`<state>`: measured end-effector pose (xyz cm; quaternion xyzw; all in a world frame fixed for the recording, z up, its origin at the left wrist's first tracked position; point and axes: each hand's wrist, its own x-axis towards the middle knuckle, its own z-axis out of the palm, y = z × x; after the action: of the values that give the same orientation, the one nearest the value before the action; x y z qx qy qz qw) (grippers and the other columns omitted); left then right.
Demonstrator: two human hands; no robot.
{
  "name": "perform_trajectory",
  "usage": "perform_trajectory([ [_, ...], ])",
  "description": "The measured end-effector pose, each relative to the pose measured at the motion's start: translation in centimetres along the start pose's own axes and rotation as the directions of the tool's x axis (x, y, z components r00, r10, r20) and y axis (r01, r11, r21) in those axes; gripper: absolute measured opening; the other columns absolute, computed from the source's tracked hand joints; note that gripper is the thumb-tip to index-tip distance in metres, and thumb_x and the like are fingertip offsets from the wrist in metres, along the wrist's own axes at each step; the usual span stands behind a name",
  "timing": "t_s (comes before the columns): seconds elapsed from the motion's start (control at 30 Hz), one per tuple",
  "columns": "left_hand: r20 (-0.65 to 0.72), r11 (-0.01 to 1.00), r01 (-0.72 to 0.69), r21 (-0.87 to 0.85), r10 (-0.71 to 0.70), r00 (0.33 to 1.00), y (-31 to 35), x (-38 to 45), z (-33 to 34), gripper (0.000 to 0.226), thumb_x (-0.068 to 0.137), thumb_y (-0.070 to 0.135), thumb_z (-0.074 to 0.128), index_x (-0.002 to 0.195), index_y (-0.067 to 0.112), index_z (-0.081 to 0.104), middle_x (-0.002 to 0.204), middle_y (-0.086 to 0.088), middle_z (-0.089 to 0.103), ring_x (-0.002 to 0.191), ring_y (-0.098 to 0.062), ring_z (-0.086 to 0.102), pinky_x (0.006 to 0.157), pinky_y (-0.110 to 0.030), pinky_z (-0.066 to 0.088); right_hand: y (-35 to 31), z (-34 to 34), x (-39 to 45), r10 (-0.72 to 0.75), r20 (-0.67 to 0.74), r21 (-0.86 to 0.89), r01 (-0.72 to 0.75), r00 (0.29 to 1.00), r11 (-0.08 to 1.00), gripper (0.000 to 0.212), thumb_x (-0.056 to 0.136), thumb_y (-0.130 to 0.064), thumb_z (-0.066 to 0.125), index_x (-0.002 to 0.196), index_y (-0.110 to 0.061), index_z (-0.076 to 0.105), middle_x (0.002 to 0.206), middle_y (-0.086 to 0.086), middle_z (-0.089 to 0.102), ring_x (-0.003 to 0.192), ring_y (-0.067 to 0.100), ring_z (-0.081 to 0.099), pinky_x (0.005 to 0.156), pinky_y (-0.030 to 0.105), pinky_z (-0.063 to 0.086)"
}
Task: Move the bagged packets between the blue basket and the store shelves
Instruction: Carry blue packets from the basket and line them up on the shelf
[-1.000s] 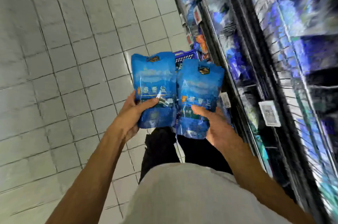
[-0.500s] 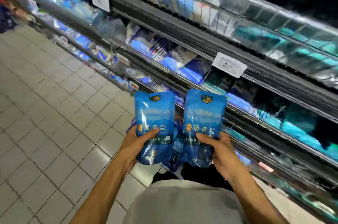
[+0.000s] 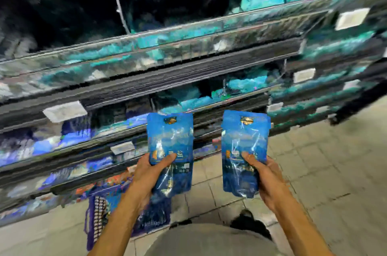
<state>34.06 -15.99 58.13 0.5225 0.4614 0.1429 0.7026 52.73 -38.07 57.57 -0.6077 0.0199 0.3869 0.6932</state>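
Note:
Two blue bagged packets are held upright in front of the store shelves (image 3: 188, 71). My left hand (image 3: 150, 174) grips the lower part of the left packet (image 3: 169, 140), thumb across its front. My right hand (image 3: 261, 174) grips the lower part of the right packet (image 3: 245, 142) the same way. The packets are apart, a hand's width between them. The blue basket (image 3: 100, 214) stands on the floor below my left forearm, at the foot of the shelves, partly hidden by my arm.
Several shelf tiers hold blurred teal and blue packets, with white price tags (image 3: 65, 110) along the rails. Grey tiled floor (image 3: 324, 172) spreads to the right. My dark shoe (image 3: 249, 220) shows below the right packet. The frame is motion-blurred.
The view has swung right to face the shelves. Both hands still hold their packets, which have moved apart. The basket now shows at lower left.

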Motion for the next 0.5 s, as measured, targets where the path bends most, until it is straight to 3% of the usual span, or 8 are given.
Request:
perform_trajectory([
  [0.07,0.062,0.999,-0.003,0.051,0.000,0.998,0.0,1.1,5.2,0.054,0.063,0.038,0.085,0.106,0.010,0.071,0.068,0.000,0.072,0.058,-0.017,0.066,0.060,-0.036,0.051,-1.7,-5.3,-0.4,-0.031,-0.091,0.038,0.035,0.995,0.999,0.024,0.072,-0.024,0.078,0.094,-0.013,0.080,0.099,0.015,0.078,0.080,0.028,0.076,0.063,0.036,0.063],
  [0.17,0.142,0.996,-0.014,0.087,0.002,0.990,-0.6,2.3,13.9,0.065,0.058,0.041,0.085,0.114,0.010,0.071,0.103,-0.011,0.078,0.099,-0.035,0.072,0.093,-0.056,0.056,-4.2,-13.7,-0.9,-0.066,-0.199,0.050,0.077,0.978,0.996,0.040,0.067,-0.028,0.082,0.103,-0.011,0.076,0.103,0.014,0.078,0.089,0.032,0.076,0.072,0.041,0.062],
  [0.2,0.171,0.995,-0.019,0.096,0.002,0.985,-0.9,2.5,16.7,0.067,0.057,0.041,0.086,0.114,0.011,0.071,0.107,-0.013,0.077,0.103,-0.037,0.071,0.096,-0.059,0.054,-5.1,-16.4,-1.1,-0.079,-0.226,0.054,0.094,0.971,0.994,0.046,0.065,-0.030,0.083,0.106,-0.011,0.075,0.104,0.014,0.078,0.091,0.033,0.076,0.076,0.044,0.062],
  [0.33,0.322,0.995,-0.007,0.103,-0.026,0.946,-1.3,2.9,27.5,0.062,0.053,0.040,0.090,0.109,0.018,0.074,0.106,-0.011,0.078,0.091,-0.034,0.076,0.079,-0.051,0.062,-8.5,-25.9,-2.0,-0.131,-0.301,0.060,0.156,0.945,0.986,0.041,0.069,-0.030,0.088,0.104,-0.015,0.075,0.105,0.014,0.078,0.090,0.033,0.076,0.067,0.039,0.062],
  [0.43,0.408,0.994,-0.008,0.113,-0.040,0.912,-0.6,2.9,34.3,0.066,0.055,0.040,0.093,0.114,0.019,0.071,0.108,-0.011,0.078,0.093,-0.036,0.076,0.078,-0.049,0.062,-10.8,-30.9,-2.4,-0.152,-0.371,0.093,0.199,0.916,0.975,0.026,0.071,-0.031,0.087,0.094,-0.023,0.078,0.102,0.012,0.078,0.087,0.030,0.077,0.063,0.034,0.060],
  [0.5,0.439,0.993,-0.025,0.119,-0.030,0.898,0.3,3.0,38.3,0.073,0.054,0.041,0.096,0.118,0.018,0.068,0.108,-0.009,0.078,0.093,-0.035,0.076,0.079,-0.047,0.061,-12.2,-33.4,-2.1,-0.165,-0.409,0.103,0.225,0.897,0.969,0.027,0.068,-0.035,0.089,0.092,-0.027,0.079,0.101,0.012,0.078,0.088,0.030,0.077,0.065,0.035,0.061],
])
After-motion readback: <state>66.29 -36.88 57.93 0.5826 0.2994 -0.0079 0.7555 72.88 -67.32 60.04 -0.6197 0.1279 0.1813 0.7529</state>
